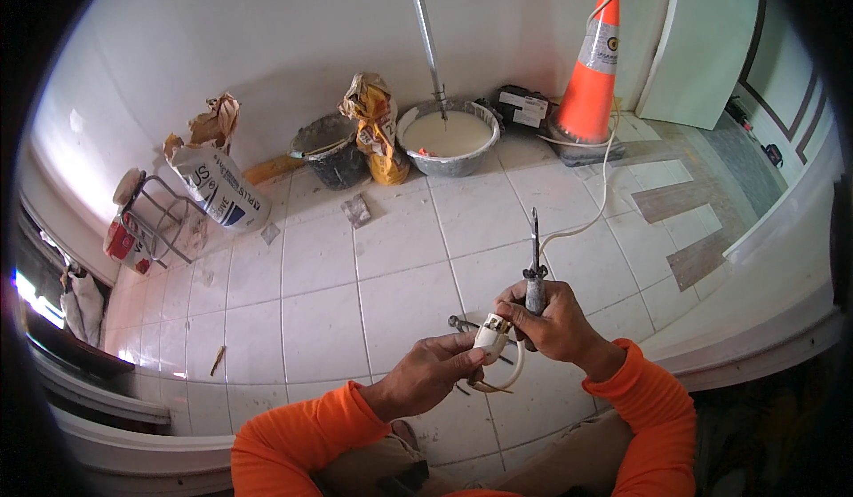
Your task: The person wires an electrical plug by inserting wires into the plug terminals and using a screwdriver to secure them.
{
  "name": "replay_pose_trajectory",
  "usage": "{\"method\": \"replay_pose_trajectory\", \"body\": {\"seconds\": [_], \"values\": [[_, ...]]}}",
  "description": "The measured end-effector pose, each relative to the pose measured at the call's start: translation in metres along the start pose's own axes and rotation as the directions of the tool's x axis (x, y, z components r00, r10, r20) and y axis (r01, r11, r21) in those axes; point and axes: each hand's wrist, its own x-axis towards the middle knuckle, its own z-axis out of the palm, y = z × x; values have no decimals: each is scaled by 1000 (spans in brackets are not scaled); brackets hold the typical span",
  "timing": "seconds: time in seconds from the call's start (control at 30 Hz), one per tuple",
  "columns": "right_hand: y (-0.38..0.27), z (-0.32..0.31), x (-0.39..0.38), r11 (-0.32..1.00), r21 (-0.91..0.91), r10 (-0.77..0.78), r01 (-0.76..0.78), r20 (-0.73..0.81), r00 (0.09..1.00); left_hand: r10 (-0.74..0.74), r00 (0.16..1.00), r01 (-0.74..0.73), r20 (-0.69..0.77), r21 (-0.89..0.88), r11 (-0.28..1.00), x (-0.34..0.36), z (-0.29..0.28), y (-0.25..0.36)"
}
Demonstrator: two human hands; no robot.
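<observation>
Between my hands is a white electrical plug [486, 341] with brass-coloured metal showing at its upper end. My left hand [425, 371] pinches its lower body between thumb and fingers. Closed around the grey handle of a screwdriver [535, 294] is my right hand [562, 324], its thumb and fingertips also at the plug's metal end. The screwdriver's shaft points up, away from me. A short white cable [519, 365] curves below the plug, and bare wire ends seem to show near my left fingers. Dark metal tools [458, 323] lie partly hidden on the floor behind my hands.
Along the wall stand a torn white sack [218, 182], a black bucket [330, 164], a yellow-brown bag [384, 142], a basin of pale liquid [449, 137] holding a mixing rod [424, 26], and an orange cone [588, 88]. A white cord [607, 190] crosses the tiled floor.
</observation>
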Motion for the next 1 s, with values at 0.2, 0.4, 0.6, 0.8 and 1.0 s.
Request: {"method": "replay_pose_trajectory", "body": {"seconds": [0.2, 0.4, 0.6, 0.8, 1.0], "values": [[-8, -2, -2, 996, -67, -54, 53, -14, 998, 57, 998, -54, -34, 68, 996, -2, 5, 2], [-9, 2, -5, 995, -74, -67, 66, -15, 998, 103, 994, -103, -34, -11, 995, -4, 1, -8], [1, 2, -7, 986, -101, -137, 131, -54, 989, 102, 993, -95, -64, 97, 991, -5, 10, 1], [-3, 7, -9, 997, 40, -68, 71, -67, 995, 144, 988, -147, -51, -84, 986, -6, 7, -7], [-1, 13, -11, 995, 40, -87, 93, -127, 988, 138, 988, -147, -74, -120, 982, -6, 6, -8]]}}
